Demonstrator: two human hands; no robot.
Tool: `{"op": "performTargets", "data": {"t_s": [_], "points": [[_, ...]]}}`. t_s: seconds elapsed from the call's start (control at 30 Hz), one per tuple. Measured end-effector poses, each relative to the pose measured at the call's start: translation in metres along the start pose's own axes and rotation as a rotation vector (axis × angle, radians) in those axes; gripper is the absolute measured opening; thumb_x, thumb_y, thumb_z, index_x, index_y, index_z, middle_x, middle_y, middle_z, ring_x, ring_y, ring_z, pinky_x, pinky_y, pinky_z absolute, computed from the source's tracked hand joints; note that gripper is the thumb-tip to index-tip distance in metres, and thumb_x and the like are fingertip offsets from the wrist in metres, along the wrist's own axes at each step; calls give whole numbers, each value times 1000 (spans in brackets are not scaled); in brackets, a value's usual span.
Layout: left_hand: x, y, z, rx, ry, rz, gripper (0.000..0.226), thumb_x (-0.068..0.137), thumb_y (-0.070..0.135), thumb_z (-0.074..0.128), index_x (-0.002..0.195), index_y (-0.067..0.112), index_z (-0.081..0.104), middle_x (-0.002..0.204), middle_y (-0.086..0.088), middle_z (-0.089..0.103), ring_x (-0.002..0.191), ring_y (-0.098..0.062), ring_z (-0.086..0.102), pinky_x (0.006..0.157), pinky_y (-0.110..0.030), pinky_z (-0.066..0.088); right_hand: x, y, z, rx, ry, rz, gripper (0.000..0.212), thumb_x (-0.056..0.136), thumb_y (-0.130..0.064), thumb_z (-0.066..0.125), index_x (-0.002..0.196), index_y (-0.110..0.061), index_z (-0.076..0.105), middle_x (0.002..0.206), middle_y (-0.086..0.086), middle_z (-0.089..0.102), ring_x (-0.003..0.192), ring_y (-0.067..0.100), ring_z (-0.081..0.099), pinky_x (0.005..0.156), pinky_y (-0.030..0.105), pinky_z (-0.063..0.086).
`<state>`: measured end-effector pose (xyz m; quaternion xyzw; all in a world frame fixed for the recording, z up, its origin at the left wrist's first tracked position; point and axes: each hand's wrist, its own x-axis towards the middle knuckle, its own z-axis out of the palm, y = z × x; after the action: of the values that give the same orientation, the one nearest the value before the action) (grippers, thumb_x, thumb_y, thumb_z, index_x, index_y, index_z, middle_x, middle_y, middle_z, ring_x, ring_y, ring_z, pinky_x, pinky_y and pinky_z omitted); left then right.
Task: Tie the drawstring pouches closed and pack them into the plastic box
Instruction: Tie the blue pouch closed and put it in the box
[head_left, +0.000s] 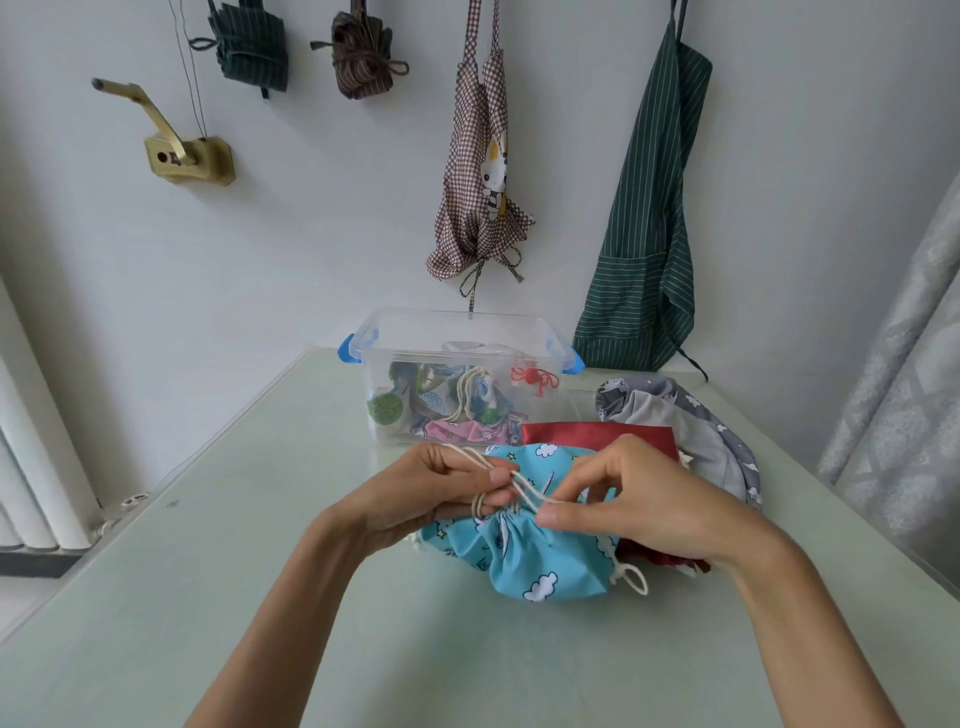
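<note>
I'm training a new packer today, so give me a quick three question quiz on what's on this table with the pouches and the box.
1. True or false: the plastic box already holds some pouches.
2. Which pouch are both hands working on? A) grey pouch B) blue cloud pouch C) red pouch
3. Fill in: the left hand and right hand each pinch the cream ____.

Key: 1 true, patterned pouches lie inside. 2 B, its mouth is gathered between the hands. 3 drawstring.
</note>
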<state>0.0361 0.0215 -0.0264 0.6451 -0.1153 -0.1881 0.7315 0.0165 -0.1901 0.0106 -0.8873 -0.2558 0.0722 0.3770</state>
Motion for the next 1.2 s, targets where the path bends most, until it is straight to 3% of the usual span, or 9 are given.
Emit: {"op": "performTargets", "data": {"t_s": [0.17,0.4,0.57,0.67,0.73,0.8,0.93,1.1,1.2], "points": [[0,3,6,52,39,31,14,74,5,70,66,14,77,78,0,74,66,-7,69,63,-14,54,-4,-18,11,-76,-56,-31,9,77,-38,74,78,-29,76,78,-5,73,60,7,49,61,27,41],[-1,2,8,43,31,51,6,64,13,71,64,15,77,75,-1,74,66,-7,69,65,-15,55,-11,-27,14,-264,-105,20,14,78,-38,71,71,-26,74,43,-9,47,44,5,35,46,18,24],[-1,4,3,75,55,55,23,70,-3,70,58,16,74,67,1,72,59,-5,65,61,-14,54,-9,-26,7,-163,34,56,46,82,-60,54,55,-25,65,49,-1,52,46,7,37,55,27,33],[-3,6,-1,105,34,75,33,73,-10,68,55,17,72,67,-1,72,61,-7,66,60,-14,52,0,-18,7,-82,245,73,24,90,-39,56,70,-27,62,63,-13,61,55,1,51,64,26,44],[-4,5,-2,120,24,96,32,72,-11,69,55,17,72,69,-3,72,63,-8,67,61,-14,52,5,-15,14,-23,191,97,6,88,-27,61,90,-31,64,77,-13,60,66,4,55,68,22,47],[-6,7,-2,162,15,123,31,69,-11,70,56,16,72,68,-3,72,64,-9,67,63,-15,52,9,-11,20,14,108,81,20,86,-21,64,99,-37,66,80,-11,58,67,8,52,64,20,44],[-7,11,-4,245,42,195,37,74,-13,67,55,18,72,63,2,71,64,-7,67,66,-15,51,14,-9,22,73,84,-1,25,82,-21,69,85,-46,69,80,-10,67,66,8,51,61,13,41],[-4,10,3,417,79,288,16,73,-11,72,69,5,71,72,-5,74,70,-13,70,69,-20,54,15,-1,22,63,78,59,9,80,-25,72,83,-32,74,68,-12,62,57,-1,47,58,12,37],[-2,7,1,468,227,393,11,73,-8,72,72,2,71,74,-5,75,70,-15,72,68,-20,55,14,1,19,95,126,121,4,78,-25,74,81,-26,76,72,-8,60,56,-2,46,61,14,38]]}}
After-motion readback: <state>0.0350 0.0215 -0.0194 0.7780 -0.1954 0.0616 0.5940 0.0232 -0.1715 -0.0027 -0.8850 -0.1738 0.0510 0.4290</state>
